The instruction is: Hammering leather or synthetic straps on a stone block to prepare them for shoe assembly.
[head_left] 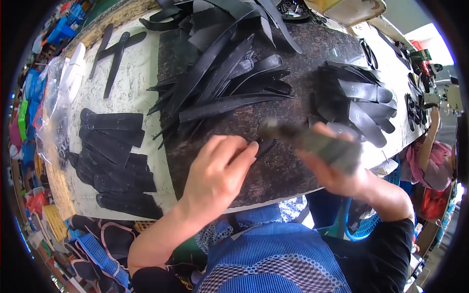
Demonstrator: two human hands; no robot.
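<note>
My left hand [215, 168] is closed, its fingertips pinching a small black strip [266, 148] against the dark mottled board [273, 171]. Most of that strip is hidden under the fingers. My right hand [337, 171] is wrapped around the thick grey-green handle of a hammer [330, 149]. The hammer's head is smeared by motion and hovers just above the strip, close to my left fingertips; whether it touches cannot be seen. A heap of long black strips [229, 78] lies just beyond my hands.
Stacked black pieces [112, 161] lie on the white tabletop [97, 105] at left, with a few crossed strips [117, 61] behind. Another black pile [361, 102] sits at right. A blue basket [364, 229] stands below the right edge. At far right is another person [430, 161].
</note>
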